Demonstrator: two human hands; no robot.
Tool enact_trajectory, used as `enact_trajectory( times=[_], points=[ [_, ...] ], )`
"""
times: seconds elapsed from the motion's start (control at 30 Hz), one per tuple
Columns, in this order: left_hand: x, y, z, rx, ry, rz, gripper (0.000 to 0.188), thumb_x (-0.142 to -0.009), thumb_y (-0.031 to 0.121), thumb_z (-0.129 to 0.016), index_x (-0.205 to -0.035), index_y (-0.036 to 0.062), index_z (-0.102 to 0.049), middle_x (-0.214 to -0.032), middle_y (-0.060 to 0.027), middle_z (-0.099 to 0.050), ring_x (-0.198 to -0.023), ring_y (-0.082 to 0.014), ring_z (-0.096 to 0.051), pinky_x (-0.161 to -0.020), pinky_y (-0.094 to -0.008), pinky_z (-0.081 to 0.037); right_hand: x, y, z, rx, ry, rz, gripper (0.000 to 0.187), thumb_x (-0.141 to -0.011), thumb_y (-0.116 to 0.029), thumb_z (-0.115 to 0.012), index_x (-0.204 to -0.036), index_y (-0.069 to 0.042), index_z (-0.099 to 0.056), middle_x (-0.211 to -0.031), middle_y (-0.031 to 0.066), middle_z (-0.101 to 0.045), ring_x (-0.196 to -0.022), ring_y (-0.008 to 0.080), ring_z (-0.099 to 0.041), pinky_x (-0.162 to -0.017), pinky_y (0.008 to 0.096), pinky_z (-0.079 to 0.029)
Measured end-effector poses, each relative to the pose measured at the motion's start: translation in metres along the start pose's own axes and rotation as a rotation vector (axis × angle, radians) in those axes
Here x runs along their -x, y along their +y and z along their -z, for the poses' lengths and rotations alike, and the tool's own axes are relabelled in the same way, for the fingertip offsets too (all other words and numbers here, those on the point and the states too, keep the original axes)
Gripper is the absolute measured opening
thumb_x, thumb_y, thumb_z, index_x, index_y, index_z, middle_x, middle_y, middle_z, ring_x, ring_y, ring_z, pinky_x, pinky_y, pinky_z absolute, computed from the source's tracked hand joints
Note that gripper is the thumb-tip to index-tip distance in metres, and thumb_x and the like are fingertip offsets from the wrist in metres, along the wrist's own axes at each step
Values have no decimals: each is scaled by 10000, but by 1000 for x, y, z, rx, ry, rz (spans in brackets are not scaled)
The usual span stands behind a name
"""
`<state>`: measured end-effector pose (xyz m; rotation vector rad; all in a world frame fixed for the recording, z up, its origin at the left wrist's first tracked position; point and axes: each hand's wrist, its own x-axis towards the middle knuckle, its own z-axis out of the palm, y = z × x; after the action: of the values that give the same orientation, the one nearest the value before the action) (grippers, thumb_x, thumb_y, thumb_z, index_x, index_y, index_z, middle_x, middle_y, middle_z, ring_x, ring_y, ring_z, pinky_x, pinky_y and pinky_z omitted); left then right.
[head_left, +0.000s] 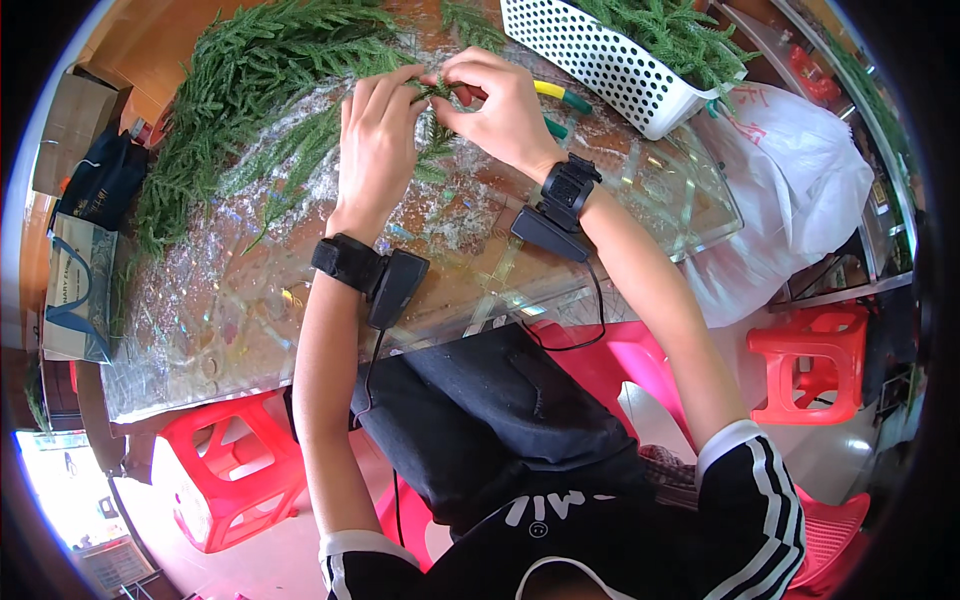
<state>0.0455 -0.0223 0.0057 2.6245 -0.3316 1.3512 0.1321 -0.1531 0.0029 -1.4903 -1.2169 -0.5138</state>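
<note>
My left hand [378,135] and my right hand [505,110] meet over the far part of the table, fingers bent and tips pinched together. Between them they grip a green artificial pine sprig [436,90], whose lower needles show below the fingers. A tool with yellow and green handles [563,96] lies just beyond my right hand, its head hidden by that hand. Left of my left hand, loose pine sprigs [300,145] lie on white flakes scattered over the table. Each wrist wears a black strap with a small black box.
A large heap of pine branches [200,130] covers the table's [420,290] far left. At far right stands a white perforated basket [620,75] of more sprigs, beside a white plastic bag [790,170]. Red stools [235,465] and paper bags [80,290] surround the table.
</note>
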Motion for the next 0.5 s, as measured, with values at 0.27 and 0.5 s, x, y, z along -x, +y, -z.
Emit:
enact_trajectory(
  times=[0.27, 0.5],
  points=[
    [0, 2, 2, 10, 37, -13, 108, -754, -2, -561, -861, 3, -572, -1178, -68, -512, -1043, -255, -495, -843, -389, -388, 0, 1, 2, -36, 33, -17, 147, -691, -12, -686, -795, 48, -602, -837, 40, -593, -600, 67, -484, -531, 205, -406],
    [0, 2, 4, -66, 25, -74, 133, -731, -13, -530, -853, 14, -576, -1169, -48, -515, -1043, -245, -490, -828, -383, -391, 0, 0, 5, -57, 7, -23, 113, -700, 4, -674, -791, 42, -619, -849, 42, -606, -605, 64, -478, -536, 201, -402]
  ],
)
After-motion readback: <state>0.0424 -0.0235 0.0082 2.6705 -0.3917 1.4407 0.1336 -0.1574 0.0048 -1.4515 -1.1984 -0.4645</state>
